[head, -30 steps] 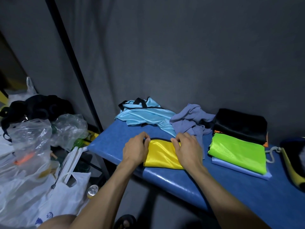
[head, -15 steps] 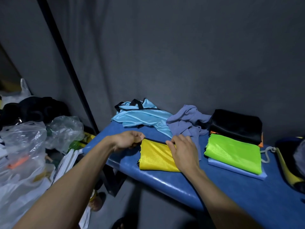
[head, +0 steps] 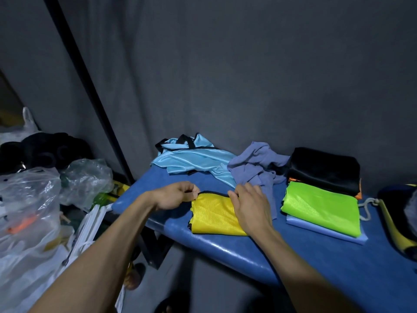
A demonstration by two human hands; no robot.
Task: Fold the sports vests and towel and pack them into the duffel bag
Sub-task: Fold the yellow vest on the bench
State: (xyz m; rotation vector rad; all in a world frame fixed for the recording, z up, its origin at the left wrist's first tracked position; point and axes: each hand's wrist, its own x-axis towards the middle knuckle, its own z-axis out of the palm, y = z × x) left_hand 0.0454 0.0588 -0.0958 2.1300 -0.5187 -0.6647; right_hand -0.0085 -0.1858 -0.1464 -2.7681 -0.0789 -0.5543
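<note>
left to right: plastic bags (head: 29, 199) piled off the bench's left end; the left hand (head: 173, 195), fingers curled, pinching the far-left corner of the folded yellow vest (head: 214, 215); the right hand (head: 248, 206), fingers nearly straight, resting flat on the vest's right edge. the vest lies on the blue bench (head: 316, 263) between the two hands, touching both, so neither hand is nearer. its long axis appears to run from the near bench edge toward the wall, black-trimmed edge at the far end. behind it, an unfolded light-blue vest (head: 191, 159) and a crumpled grey towel (head: 257, 163). further right, well apart from the yellow vest, a stack topped by a green vest (head: 320, 206), with a folded black item (head: 325, 170) behind it. at the far right edge, a dark bag with yellow trim (head: 397, 222), probably the duffel; any transfer would therefore run rightward.
</note>
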